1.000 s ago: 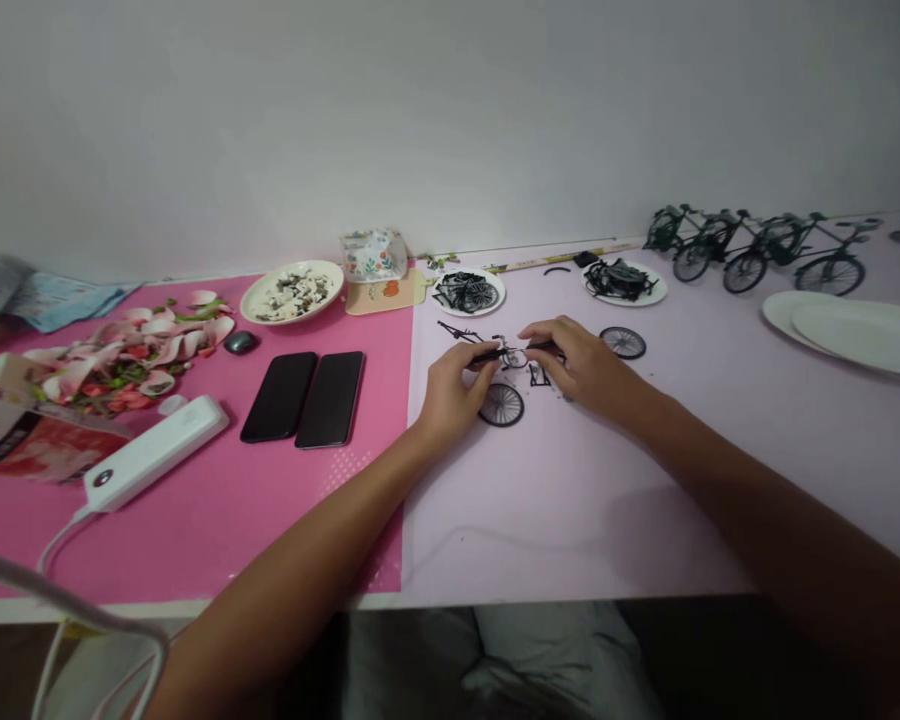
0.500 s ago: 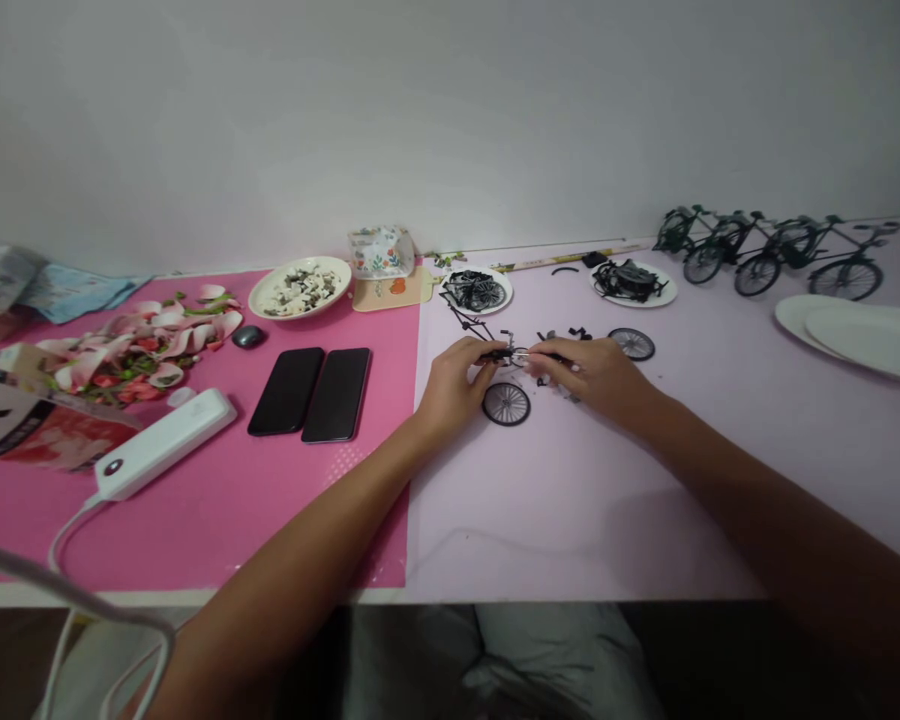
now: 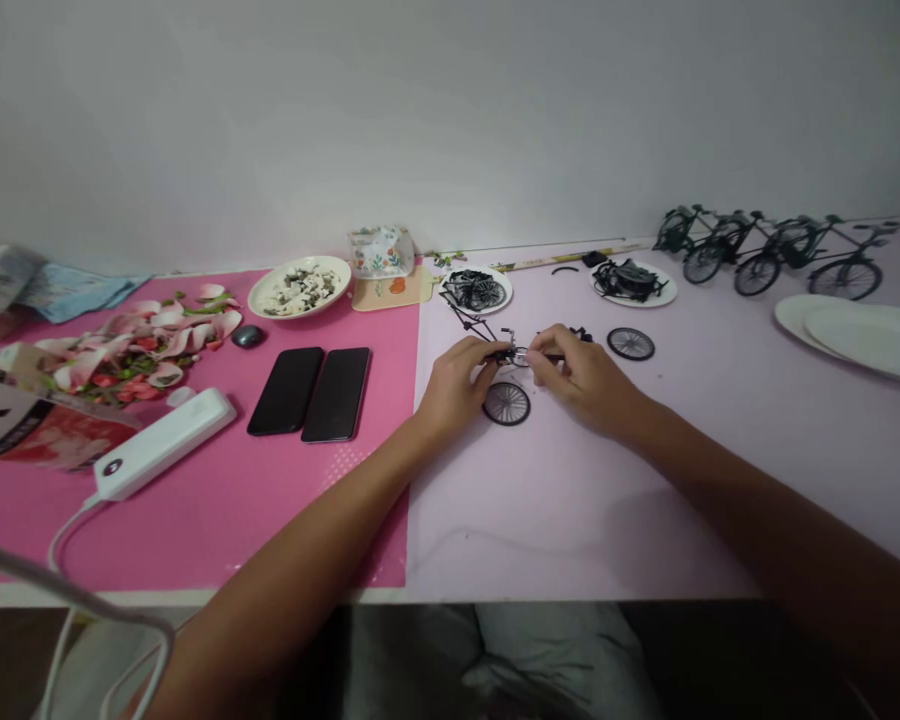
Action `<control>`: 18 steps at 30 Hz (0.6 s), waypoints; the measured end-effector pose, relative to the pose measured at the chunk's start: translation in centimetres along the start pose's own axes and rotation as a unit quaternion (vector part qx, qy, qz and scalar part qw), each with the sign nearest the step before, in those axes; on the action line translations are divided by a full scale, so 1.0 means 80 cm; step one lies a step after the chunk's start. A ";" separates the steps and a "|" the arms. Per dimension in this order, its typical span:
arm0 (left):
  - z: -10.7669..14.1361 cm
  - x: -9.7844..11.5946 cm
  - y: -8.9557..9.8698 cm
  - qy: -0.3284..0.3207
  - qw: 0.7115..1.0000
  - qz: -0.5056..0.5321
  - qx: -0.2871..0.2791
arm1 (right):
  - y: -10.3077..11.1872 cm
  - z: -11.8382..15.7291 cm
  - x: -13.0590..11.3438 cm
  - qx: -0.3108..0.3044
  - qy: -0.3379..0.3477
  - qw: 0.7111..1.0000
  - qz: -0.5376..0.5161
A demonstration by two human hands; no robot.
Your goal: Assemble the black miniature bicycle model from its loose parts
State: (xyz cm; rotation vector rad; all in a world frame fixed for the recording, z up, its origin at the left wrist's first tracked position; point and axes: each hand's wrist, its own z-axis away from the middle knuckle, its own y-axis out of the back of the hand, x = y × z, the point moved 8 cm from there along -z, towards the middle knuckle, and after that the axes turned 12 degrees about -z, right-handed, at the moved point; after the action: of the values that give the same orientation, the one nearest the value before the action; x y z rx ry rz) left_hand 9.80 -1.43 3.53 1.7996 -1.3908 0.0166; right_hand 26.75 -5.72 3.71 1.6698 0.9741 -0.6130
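The bench (image 3: 570, 500) carries a pink mat (image 3: 217, 490) on its left half and a lilac mat (image 3: 720, 420) on its right half.

On the pink mat: a heap of pink and green petals (image 3: 139, 345), a white power bank (image 3: 157, 445) with its cable, two phones (image 3: 311, 392) lying side by side and touching, a plate of small parts (image 3: 300, 287), and a dark mouse (image 3: 248, 336) just beside the petals.

On the lilac mat: stacked white plates (image 3: 862, 335) at the far right, a row of finished model bikes (image 3: 765, 250) standing upright behind them, and two small plates (image 3: 476, 290) (image 3: 634, 280) holding black parts.

Left hand (image 3: 454, 385): grip clenched on the bike frame (image 3: 495, 345), thumb and fingers pinching its near end. Right hand (image 3: 581, 375): grip closed at the same frame from the other side; the fingertips meet the left hand's over the frame, and whether a separate small part is pinched cannot be told.

The frame sits at mid-bench on the lilac mat, between the two hands. One loose wheel (image 3: 506, 403) lies flat just below the left hand's fingers. A second wheel (image 3: 631, 343) lies flat near the right hand, apart from it
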 end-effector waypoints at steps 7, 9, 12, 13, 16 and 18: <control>0.000 -0.007 0.005 0.007 1.000 -0.001 0.014 | -0.006 -0.001 0.006 -0.031 0.005 0.999 -0.007; 0.000 -0.008 0.004 0.011 1.000 0.002 0.013 | -0.006 -0.003 0.004 -0.037 0.009 0.999 0.001; 0.002 -0.007 0.001 0.010 1.000 0.006 0.006 | -0.005 -0.004 0.001 -0.038 0.021 0.999 0.032; 0.002 -0.006 0.001 0.008 1.000 0.006 0.005 | -0.004 -0.004 0.000 -0.034 0.024 0.998 0.044; 0.002 -0.004 0.001 0.004 1.000 0.001 0.010 | -0.002 -0.004 -0.002 -0.015 0.030 0.997 0.066; 0.002 -0.002 0.001 0.000 1.000 -0.002 0.011 | -0.001 -0.003 -0.004 0.001 0.033 0.997 0.076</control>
State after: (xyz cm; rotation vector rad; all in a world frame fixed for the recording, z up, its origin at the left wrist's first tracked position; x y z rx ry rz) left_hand 9.58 -1.43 3.40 1.8203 -1.3921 0.0288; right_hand 26.50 -5.57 3.97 1.7559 0.8843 -0.4599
